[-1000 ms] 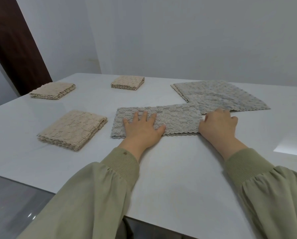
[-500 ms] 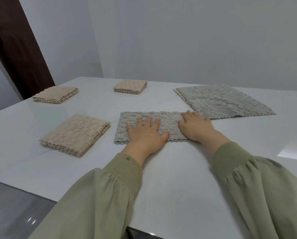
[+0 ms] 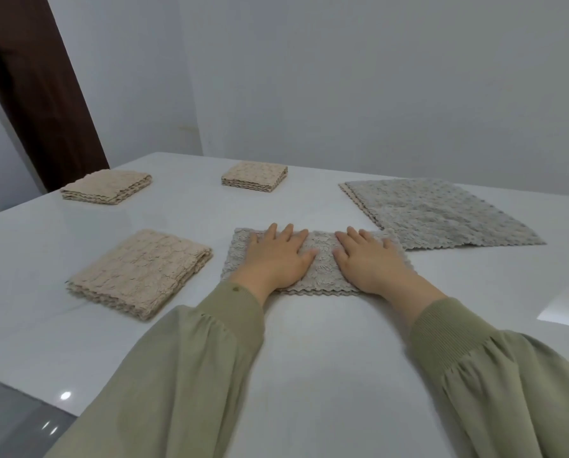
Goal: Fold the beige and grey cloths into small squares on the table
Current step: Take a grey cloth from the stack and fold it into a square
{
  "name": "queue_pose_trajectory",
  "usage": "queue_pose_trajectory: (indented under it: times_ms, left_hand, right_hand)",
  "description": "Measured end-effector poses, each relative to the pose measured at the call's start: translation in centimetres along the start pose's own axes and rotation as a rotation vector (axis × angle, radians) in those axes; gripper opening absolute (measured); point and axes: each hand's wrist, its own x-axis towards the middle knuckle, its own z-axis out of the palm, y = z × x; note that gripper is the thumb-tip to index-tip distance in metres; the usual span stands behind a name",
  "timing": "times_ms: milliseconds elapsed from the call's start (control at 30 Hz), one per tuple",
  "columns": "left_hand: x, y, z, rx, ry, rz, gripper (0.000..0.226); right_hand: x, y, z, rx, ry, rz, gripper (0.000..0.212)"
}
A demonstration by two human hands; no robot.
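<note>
The grey cloth [image 3: 323, 272] lies on the bench [image 3: 309, 352] directly in front of the person, folded into a wide strip with its wavy edge toward the near side. The step in hand seems to be the flattening of this fold before the next one. To do it well, I think the palms should press evenly and slide from the middle toward the two short ends, so that no air or wrinkle remains inside. The layers should also be checked at the near edge, because the soft, thick material can creep easily and one layer may come out from under the other. After that, one short end probably needs to go over the other to make a small square like the finished ones. The left hand [image 3: 276, 259] is open, its fingers straight and a little spread, and it rests flat on the left half of the strip. The right hand [image 3: 369, 262] is open in the same way and presses the right half; neither hand grips anything. The pile of grey cloths [image 3: 441, 216], not yet folded, lies at the right, touching or just behind the strip's corner. A folded beige cloth [image 3: 141, 269] lies at the left, apart from the strip, and farther back are the far left square [image 3: 106, 186] and the far middle square [image 3: 255, 176].
</note>
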Motion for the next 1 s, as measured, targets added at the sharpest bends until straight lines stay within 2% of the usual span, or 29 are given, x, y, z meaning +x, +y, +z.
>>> queue_pose_trajectory:
  times_ms: [233, 333, 400, 467, 567, 733, 800, 1000]
  left_hand:
    - [-1.3, -2.6, -0.1, 0.017, 0.012, -0.121, 0.063]
    - [-2.3, -2.2, 0.0, 0.006, 0.190, -0.197, 0.055]
    - [-3.2, -0.8, -0.3, 0.026, 0.324, -0.157, 0.051]
    - [-3.8, 1.2, -0.6, -0.025, 0.368, -0.073, 0.052]
    - [-3.6, 4.0, -0.3, -0.119, 0.314, -0.005, 0.055]
    - [-2.6, 5.7, 1.4, 0.045, 0.053, 0.040, 0.064]
    - [-2.5, 5.7, 1.4, 0.055, 0.027, 0.039, 0.065]
    - [-2.4, 5.6, 1.3, 0.047, 0.017, 0.040, 0.066]
  right_hand:
    - [-0.5, 1.2, 0.0, -0.029, -0.019, 0.094, 0.062]
    - [-0.8, 1.1, 0.0, -0.004, 0.057, 0.079, 0.059]
    - [-0.8, 1.1, 0.0, 0.012, 0.116, 0.063, 0.054]
    - [-0.4, 1.3, -0.5, 0.038, 0.242, 0.065, 0.044]
    - [0.7, 2.6, -1.5, 0.073, 0.377, 0.134, 0.038]
    - [2.1, 5.0, -1.4, 0.049, 0.193, 0.253, 0.043]
    - [2.4, 5.1, -1.3, 0.040, 0.146, 0.257, 0.044]
    - [2.4, 4.5, -2.2, 0.024, 0.179, 0.269, 0.035]
